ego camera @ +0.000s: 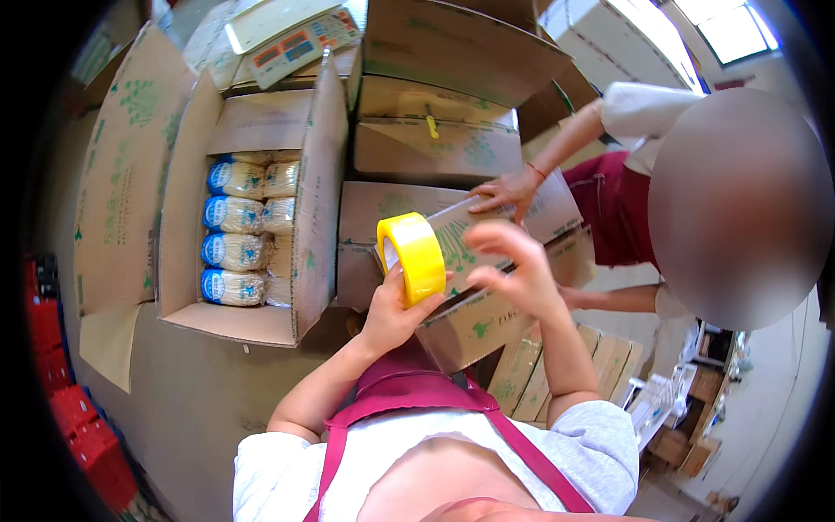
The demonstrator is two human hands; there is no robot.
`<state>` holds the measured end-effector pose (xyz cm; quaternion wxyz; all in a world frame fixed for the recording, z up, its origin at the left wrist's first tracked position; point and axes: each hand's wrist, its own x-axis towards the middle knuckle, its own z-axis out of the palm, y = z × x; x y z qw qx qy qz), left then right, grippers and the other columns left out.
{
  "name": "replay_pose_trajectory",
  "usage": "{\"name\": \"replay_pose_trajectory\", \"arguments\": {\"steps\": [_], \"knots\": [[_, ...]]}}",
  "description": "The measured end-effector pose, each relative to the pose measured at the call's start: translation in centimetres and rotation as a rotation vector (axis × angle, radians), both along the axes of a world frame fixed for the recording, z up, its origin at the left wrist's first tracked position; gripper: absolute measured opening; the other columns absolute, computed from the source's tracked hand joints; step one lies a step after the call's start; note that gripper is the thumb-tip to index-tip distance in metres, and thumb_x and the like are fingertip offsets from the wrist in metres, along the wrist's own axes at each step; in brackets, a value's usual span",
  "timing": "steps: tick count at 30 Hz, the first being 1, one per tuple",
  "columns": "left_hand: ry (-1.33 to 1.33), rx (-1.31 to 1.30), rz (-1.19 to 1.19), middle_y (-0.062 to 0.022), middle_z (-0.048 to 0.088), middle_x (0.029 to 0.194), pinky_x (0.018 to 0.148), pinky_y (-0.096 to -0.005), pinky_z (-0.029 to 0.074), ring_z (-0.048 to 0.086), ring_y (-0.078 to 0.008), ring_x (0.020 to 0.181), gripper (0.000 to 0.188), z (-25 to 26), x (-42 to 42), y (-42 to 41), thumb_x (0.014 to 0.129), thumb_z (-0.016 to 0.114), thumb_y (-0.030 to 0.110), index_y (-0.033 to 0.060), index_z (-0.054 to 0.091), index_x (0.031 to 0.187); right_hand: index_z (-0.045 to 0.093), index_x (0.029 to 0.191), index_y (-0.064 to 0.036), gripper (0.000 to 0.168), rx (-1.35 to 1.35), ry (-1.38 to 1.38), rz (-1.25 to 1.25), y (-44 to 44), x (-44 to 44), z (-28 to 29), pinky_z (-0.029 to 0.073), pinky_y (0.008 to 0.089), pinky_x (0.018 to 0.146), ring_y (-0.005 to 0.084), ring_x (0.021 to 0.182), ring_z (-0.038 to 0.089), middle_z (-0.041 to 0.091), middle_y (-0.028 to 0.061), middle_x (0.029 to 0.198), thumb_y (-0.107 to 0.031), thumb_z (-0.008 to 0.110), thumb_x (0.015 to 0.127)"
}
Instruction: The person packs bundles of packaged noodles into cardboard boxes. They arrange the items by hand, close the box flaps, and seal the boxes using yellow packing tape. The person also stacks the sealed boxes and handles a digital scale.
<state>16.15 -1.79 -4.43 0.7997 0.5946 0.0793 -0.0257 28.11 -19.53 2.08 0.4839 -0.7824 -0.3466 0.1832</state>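
Observation:
My left hand (396,312) grips a thick roll of yellow packing tape (427,261), its white core facing left. To the right, my right hand (522,274) is raised with fingers apart and blurred. I see nothing plainly held in it. Beneath both hands lies a closed cardboard carton (479,331) with green mushroom prints, set at a slant. A co-worker's hand (512,192) presses on its far top edge. The co-worker's other hand is partly hidden behind my right wrist.
An open carton (225,323) at left holds plastic-wrapped packs (233,251), apparently enoki mushrooms. Behind are a digital scale (293,49) and a yellow utility knife (432,124) on another carton (437,147). Red crates (81,424) line the far left. Flattened or stacked cartons (574,365) sit lower right.

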Motion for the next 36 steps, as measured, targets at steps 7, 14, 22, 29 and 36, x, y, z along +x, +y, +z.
{"name": "replay_pose_trajectory", "arguments": {"steps": [7,14,22,29,36], "knots": [[-0.319,0.407,-0.370,-0.0086,0.065,0.107,0.095,-0.0334,0.042,0.056,-0.0208,0.107,0.033,0.1,-1.2,-1.3,0.082,0.066,0.011,0.0027,0.059,0.113,0.061,0.105,0.000,0.027,-0.052,0.085,-0.099,-0.5,-1.2,-1.0,0.045,0.0263,0.081,0.0152,0.101,0.054,0.057,0.0086,0.110,-0.009,0.068,0.080],[-0.037,0.229,-0.428,-0.0085,0.066,0.085,0.074,-0.0302,0.049,0.063,-0.0191,0.079,0.026,0.4,0.6,-3.5,0.080,0.069,0.018,0.0032,0.064,0.101,0.055,0.078,-0.001,0.014,-0.050,0.045,-0.517,-4.7,-0.7,-4.0,0.045,0.0253,0.065,0.0090,0.073,0.051,0.056,0.0027,0.076,-0.007,0.068,0.082],[0.148,0.160,-0.692,-0.0061,0.065,0.077,0.063,-0.0244,0.050,0.064,-0.0125,0.067,0.026,0.9,4.9,-9.0,0.087,0.066,0.022,-0.0007,0.058,0.098,0.066,0.074,-0.003,0.032,-0.440,-0.144,-1.459,-29.3,16.8,-20.0,0.049,0.0406,0.070,0.0300,0.075,0.066,0.068,0.0158,0.078,-0.034,0.074,0.074],[0.248,0.264,-0.654,-0.0054,0.065,0.076,0.061,-0.0241,0.050,0.065,-0.0123,0.067,0.028,-0.4,10.6,-13.4,0.086,0.066,0.024,-0.0006,0.060,0.097,0.070,0.073,-0.001,0.026,-0.403,0.053,-1.473,-33.3,21.0,-29.2,0.049,0.0320,0.062,0.0176,0.063,0.063,0.069,0.0113,0.072,-0.027,0.076,0.074],[0.307,0.287,-0.662,-0.0090,0.068,0.075,0.065,-0.0298,0.052,0.068,-0.0179,0.071,0.038,-1.3,11.4,-13.8,0.084,0.066,0.037,0.0013,0.064,0.097,0.067,0.072,-0.001,0.024,-0.031,0.236,-1.432,-35.4,21.7,-31.7,0.043,0.0266,0.054,0.0102,0.056,0.055,0.063,0.0028,0.067,-0.023,0.074,0.080]]}}
